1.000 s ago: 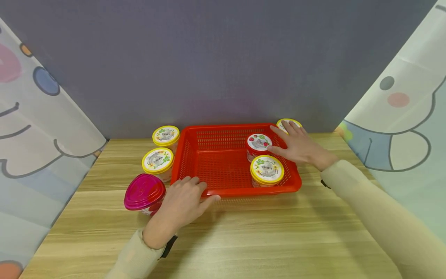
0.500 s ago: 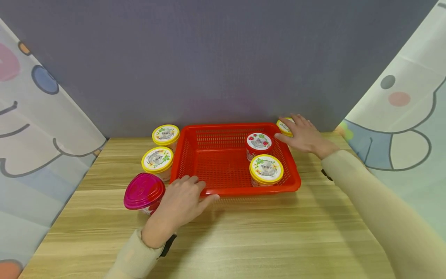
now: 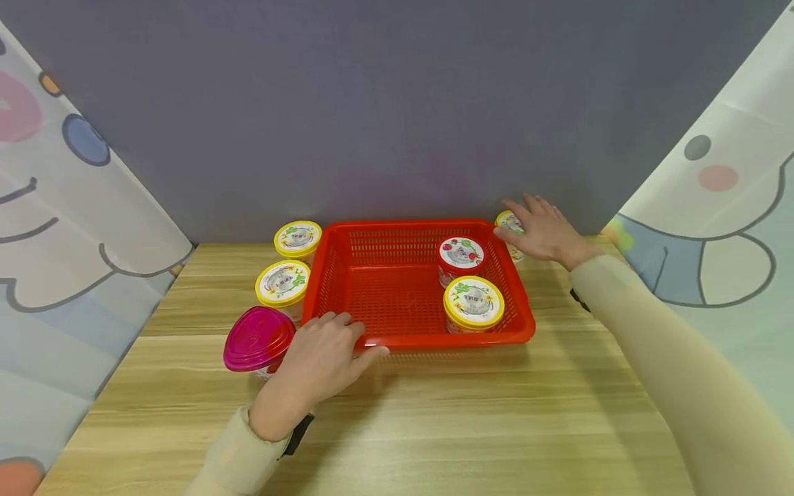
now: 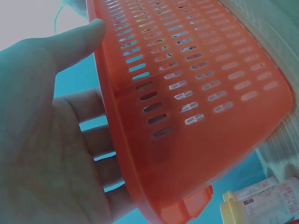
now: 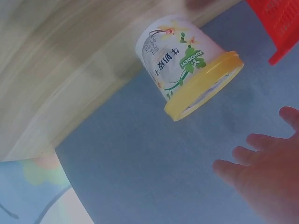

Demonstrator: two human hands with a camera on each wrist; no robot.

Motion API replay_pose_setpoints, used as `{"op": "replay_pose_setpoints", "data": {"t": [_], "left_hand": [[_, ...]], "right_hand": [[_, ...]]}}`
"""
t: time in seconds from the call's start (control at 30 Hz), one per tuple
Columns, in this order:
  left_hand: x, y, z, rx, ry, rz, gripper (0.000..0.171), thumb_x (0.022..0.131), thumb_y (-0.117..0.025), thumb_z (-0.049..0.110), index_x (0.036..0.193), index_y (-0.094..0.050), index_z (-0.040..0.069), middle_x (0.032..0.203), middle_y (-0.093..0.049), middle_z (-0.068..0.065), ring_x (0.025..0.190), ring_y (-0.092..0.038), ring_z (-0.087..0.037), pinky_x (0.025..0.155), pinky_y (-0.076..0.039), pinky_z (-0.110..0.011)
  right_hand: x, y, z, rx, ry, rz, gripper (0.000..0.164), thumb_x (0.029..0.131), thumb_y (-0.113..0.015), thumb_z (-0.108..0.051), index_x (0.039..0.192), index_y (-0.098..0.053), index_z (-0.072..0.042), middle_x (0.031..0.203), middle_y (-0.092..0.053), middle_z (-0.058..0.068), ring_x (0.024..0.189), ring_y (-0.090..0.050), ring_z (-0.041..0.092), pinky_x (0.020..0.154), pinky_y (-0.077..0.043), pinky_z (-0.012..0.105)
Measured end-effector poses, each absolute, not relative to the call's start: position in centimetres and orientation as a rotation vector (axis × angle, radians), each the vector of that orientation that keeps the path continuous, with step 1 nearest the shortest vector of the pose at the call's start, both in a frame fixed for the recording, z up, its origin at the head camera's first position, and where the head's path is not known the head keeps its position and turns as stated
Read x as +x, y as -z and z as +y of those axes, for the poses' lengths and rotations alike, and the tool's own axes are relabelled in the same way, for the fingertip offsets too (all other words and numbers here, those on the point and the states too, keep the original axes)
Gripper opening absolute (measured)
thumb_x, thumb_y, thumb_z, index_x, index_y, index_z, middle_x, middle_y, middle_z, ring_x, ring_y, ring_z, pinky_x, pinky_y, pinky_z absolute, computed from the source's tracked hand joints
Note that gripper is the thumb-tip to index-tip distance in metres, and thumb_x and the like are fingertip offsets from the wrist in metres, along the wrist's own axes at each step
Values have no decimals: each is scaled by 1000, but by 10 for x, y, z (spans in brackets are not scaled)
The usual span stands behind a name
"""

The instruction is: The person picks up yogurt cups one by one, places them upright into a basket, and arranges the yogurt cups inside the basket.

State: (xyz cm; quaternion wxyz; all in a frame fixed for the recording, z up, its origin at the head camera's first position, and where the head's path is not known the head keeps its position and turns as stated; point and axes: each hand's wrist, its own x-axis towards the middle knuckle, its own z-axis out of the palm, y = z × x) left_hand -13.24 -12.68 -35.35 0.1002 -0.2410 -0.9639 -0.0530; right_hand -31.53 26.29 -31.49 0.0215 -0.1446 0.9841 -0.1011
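Note:
A red plastic basket holds two ice-cream tubs: one with a red-edged lid and, in front of it, one with a yellow-edged lid. My left hand grips the basket's front left rim. In the left wrist view the thumb lies on the outer side, and the fingertips pass behind the rim. My right hand hovers, fingers spread, beside another yellow-lidded tub that stands outside the basket at the back right. The right wrist view has a gap between these fingers and that tub.
Left of the basket stand two yellow-lidded tubs, one at the back and one nearer. A tub with a magenta lid is beside my left hand. A grey panel rises behind the wooden table.
My right hand has moved slightly right and back, away from the basket's tubs, uncovering more of the back right tub. My left hand stays on the rim.

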Motion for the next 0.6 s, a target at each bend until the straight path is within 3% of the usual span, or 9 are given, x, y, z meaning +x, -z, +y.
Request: {"op": "replay_pose_setpoints", "data": {"t": [0.23, 0.5, 0.6], "left_hand": [[-131, 351, -129, -700, 151, -2870, 51, 91, -67, 59, 95, -75, 9, 86, -66, -4, 78, -62, -26, 72, -53, -41], [-129, 351, -127, -690, 185, -2890, 52, 90, -68, 59, 96, -76, 8, 86, -66, -4, 79, -62, -26, 75, -53, -41], [-129, 350, -126, -686, 177, -2889, 51, 90, -68, 59, 95, -76, 9, 85, -65, -4, 78, -62, -25, 74, -53, -40]], "right_hand": [[-326, 317, 267, -413, 326, 3021, 83, 102, -39, -61, 162, -20, -8, 162, -9, 35, 149, -5, 56, 117, -8, 69], [-332, 326, 279, -465, 257, 3057, 72, 103, -48, -46, 157, -29, -1, 157, -22, 37, 145, -15, 57, 117, -13, 66], [-334, 328, 281, -447, 252, 3055, 74, 102, -50, -47, 156, -30, -2, 157, -21, 38, 144, -15, 59, 116, -15, 68]]}}
